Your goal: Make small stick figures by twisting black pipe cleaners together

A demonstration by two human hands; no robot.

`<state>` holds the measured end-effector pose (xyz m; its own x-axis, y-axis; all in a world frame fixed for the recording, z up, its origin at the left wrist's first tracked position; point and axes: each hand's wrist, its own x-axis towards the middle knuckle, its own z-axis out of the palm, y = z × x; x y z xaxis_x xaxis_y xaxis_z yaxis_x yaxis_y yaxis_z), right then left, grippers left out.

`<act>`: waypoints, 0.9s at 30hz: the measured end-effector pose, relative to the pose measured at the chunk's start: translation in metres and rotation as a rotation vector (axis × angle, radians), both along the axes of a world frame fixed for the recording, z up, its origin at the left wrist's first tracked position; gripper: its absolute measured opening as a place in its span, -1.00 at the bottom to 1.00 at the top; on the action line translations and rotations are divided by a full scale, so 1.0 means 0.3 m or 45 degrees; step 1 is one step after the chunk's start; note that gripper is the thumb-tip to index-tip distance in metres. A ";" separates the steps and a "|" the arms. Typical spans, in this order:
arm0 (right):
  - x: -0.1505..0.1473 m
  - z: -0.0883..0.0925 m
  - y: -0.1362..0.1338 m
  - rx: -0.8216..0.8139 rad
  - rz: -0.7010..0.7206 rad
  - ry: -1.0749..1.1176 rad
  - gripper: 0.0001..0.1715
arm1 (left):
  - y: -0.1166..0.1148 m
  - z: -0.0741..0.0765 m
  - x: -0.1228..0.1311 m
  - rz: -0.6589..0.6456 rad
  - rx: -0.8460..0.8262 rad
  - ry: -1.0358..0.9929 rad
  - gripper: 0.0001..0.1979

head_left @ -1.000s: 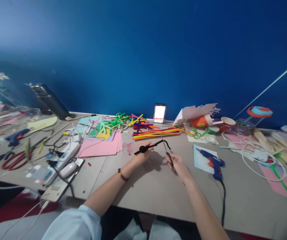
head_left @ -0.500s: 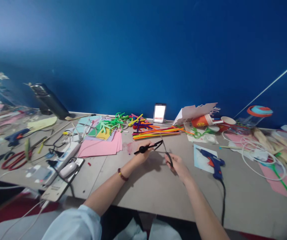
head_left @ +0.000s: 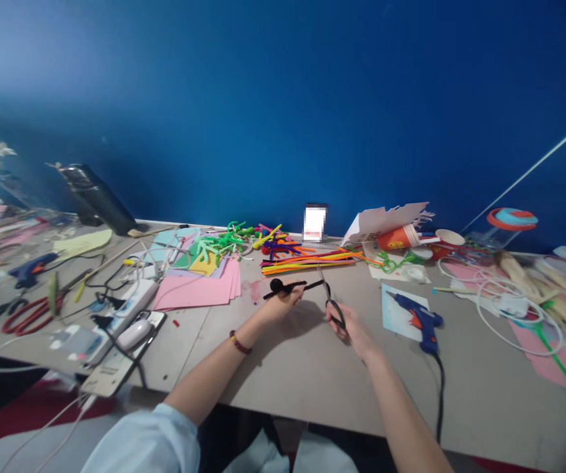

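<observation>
My left hand (head_left: 281,305) is closed on a black pipe-cleaner piece (head_left: 277,286) with a round knob at its left end. A thin black length of it runs right, and its curved tip meets the blades of the scissors (head_left: 336,314). My right hand (head_left: 352,328) has its fingers in the scissors' black handles, with the blades pointing away from me. Whether the blades have closed on the strand I cannot make out. Just beyond both hands lies a row of pink, orange, yellow and red pipe cleaners (head_left: 307,264).
A blue glue gun (head_left: 423,323) rests on pale blue paper at right, its cord trailing off the front edge. Pink paper (head_left: 194,289), a white power strip (head_left: 132,309) and a phone (head_left: 108,374) lie at left. A lit screen (head_left: 315,223) stands against the wall.
The black pipe cleaner has tilted in my left hand, and its free end now curves down by the blades. The scissors' handles look wider apart. Both hands have shifted only slightly.
</observation>
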<state>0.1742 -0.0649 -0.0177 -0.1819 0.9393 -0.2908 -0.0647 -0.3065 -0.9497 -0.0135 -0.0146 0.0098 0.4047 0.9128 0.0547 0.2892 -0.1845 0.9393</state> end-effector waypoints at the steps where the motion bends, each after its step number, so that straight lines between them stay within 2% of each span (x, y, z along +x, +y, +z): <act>1: 0.000 -0.001 0.000 -0.007 0.010 -0.002 -0.42 | 0.001 -0.004 -0.002 0.000 -0.022 0.014 -0.64; 5: 0.002 -0.001 -0.001 -0.016 0.040 -0.024 -0.42 | 0.012 -0.035 -0.013 0.036 -0.075 0.087 -0.58; 9: 0.002 0.008 -0.003 0.009 0.025 -0.102 -0.44 | 0.026 -0.055 -0.022 0.027 -0.073 0.033 -0.56; 27: -0.010 -0.002 -0.001 -0.016 -0.100 -0.165 -0.41 | 0.028 -0.029 -0.020 0.062 -0.090 -0.113 -0.59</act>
<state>0.1710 -0.0651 -0.0185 -0.0679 0.9454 -0.3188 0.0340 -0.3171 -0.9478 -0.0195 -0.0062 0.0010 0.3565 0.9340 0.0233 0.2110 -0.1048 0.9719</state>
